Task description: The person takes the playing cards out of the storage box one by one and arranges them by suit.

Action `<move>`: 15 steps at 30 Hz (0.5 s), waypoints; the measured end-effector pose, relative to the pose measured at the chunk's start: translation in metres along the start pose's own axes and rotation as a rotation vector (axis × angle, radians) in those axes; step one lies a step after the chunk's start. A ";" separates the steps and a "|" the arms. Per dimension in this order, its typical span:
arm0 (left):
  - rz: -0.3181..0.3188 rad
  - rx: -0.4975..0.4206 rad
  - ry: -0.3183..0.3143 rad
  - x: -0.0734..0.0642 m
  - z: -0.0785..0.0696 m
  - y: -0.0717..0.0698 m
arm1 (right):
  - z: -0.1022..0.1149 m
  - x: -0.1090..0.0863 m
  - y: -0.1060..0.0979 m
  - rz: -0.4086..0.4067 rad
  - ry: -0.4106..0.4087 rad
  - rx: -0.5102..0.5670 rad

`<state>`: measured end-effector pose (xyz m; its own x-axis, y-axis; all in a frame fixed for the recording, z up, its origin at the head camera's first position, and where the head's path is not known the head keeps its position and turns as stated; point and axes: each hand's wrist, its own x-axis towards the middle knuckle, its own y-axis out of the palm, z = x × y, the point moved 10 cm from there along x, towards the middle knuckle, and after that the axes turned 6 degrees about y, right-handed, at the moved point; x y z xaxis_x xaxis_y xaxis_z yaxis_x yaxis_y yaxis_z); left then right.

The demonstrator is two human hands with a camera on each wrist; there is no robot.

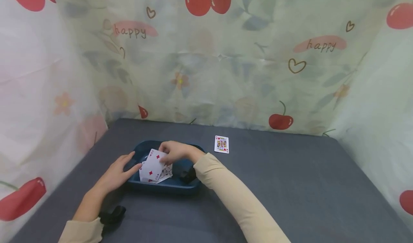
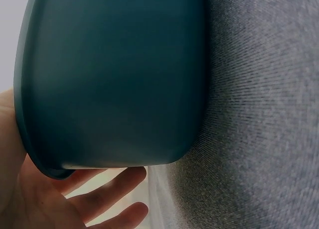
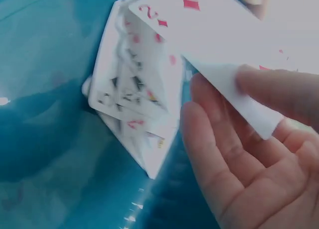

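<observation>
In the head view my right hand (image 1: 175, 151) reaches into a dark blue tray (image 1: 161, 188). Its thumb and fingers pinch a playing card, the two of diamonds (image 3: 219, 27), by one edge. The card is tilted above a loose pile of overlapping playing cards (image 3: 139, 89) in the tray. My left hand (image 1: 116, 173) holds the tray's left end, thumb over the rim near the card and fingers outside. The left wrist view shows those fingers (image 2: 109, 194) beyond the tray's outer wall.
A king of hearts (image 1: 221, 144) lies face up on the grey tabletop (image 1: 277, 185), right of the tray and farther back. Patterned curtains (image 1: 219, 81) close off the back and both sides. Black wrist straps (image 1: 113, 215) are on both arms.
</observation>
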<state>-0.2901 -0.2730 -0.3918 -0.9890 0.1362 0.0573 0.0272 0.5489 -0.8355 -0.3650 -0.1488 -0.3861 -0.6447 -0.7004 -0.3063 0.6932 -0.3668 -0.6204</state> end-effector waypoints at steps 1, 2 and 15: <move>0.002 0.001 -0.003 0.000 0.000 0.000 | 0.001 -0.003 -0.004 -0.007 -0.008 0.033; 0.005 0.004 -0.008 0.000 0.000 0.001 | 0.002 -0.007 -0.008 -0.017 -0.013 0.059; -0.002 0.019 -0.039 0.000 0.001 0.001 | -0.014 -0.055 -0.081 -0.266 -0.114 0.287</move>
<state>-0.2900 -0.2737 -0.3930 -0.9940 0.1028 0.0381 0.0228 0.5333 -0.8456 -0.3901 -0.0719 -0.3297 -0.7850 -0.6155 -0.0699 0.5791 -0.6892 -0.4355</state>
